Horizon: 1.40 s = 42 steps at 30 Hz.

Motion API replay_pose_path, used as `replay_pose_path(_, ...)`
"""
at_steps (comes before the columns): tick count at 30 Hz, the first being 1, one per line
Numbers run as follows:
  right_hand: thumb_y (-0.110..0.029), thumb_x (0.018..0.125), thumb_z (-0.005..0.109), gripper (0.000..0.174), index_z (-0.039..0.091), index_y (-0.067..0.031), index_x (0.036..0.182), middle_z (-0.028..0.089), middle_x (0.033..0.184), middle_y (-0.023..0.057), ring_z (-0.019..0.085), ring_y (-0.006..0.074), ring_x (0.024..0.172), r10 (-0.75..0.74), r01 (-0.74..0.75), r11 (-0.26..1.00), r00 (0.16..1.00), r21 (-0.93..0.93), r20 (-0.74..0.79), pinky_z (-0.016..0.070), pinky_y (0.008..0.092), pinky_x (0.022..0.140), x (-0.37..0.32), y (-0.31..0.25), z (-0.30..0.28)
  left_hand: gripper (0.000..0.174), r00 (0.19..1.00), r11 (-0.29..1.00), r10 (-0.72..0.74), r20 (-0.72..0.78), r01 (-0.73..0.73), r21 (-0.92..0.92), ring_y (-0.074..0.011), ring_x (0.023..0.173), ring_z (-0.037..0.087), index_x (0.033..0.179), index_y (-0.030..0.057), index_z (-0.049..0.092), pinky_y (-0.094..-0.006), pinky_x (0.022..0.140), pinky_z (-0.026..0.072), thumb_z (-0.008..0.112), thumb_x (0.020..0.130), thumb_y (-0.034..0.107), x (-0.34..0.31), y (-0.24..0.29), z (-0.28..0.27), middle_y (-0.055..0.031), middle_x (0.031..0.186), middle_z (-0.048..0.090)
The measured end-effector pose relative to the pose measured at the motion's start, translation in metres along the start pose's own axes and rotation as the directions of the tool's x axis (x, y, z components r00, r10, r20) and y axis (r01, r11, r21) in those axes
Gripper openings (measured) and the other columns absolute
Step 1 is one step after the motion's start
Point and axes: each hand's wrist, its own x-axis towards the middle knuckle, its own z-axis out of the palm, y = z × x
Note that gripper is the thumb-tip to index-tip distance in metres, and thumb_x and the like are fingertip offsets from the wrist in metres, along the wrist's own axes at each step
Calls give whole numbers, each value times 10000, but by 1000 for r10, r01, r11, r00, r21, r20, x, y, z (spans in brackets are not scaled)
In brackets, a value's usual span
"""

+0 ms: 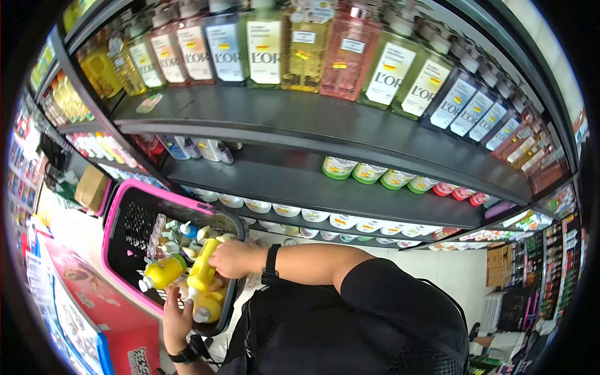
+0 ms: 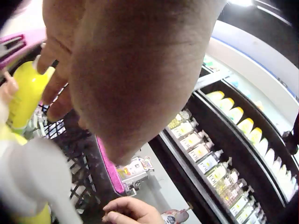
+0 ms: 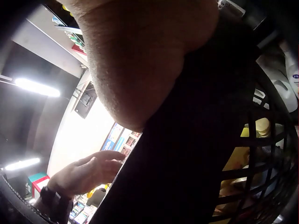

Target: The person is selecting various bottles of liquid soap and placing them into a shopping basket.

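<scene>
1. Head view: our right hand (image 1: pixel 234 259) grips a yellow bottle (image 1: pixel 201 265), fingers curled round it, over the near right corner of the basket (image 1: pixel 164 194). Our left hand (image 1: pixel 177 319) reaches over the near edge, fingers extended and apart, close to the bottle's white cap. A green-trimmed yellow bottle (image 1: pixel 164 270) lies beside the held one. We judge the step in hand as handling the bottle among its neighbours; the move calls for a steady grip and care around caps. Pump bottles (image 1: pixel 262 53) on the shelf (image 1: pixel 262 112) read "L'OR", the rest too small to be sure.
2. Left wrist view: our left fingers are extended and parted near yellow plastic. The shelf bottles show similar lettering.
3. Right wrist view: yellow shapes show through the basket's lattice. Our right fingertips are out of sight, so we cannot tell their state here. We read no label.
</scene>
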Motion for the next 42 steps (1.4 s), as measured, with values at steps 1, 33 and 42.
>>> replay_pose_path(1,-200,787,616,139,665,-70,785,697,800,115,675,330,807,8,-8,1000,1000,-1,-2,536,458,738,0,0,-1,517,993,997,-42,107,35,61,-413,1039,621,1296,-42,513,-460,859,507,673,866,198,13,-2,-7,-271,1162,623)
replay_pose_path(33,-183,730,710,536,575,-14,1220,612,1143,200,611,375,1085,108,-108,987,994,123,9,496,466,945,20,9,13,515,837,794,-278,471,-76,603,-366,1029,676,960,26,753,-440,920,526,673,727,478,165,-39,55,-246,1030,703)
replay_pose_path(42,-248,686,770,761,494,-54,1367,519,1275,186,517,383,1205,108,-109,988,994,113,19,478,487,975,20,5,10,418,907,747,-80,413,-220,628,-385,865,700,873,-21,731,-449,795,569,696,690,353,120,47,-24,-245,893,706)
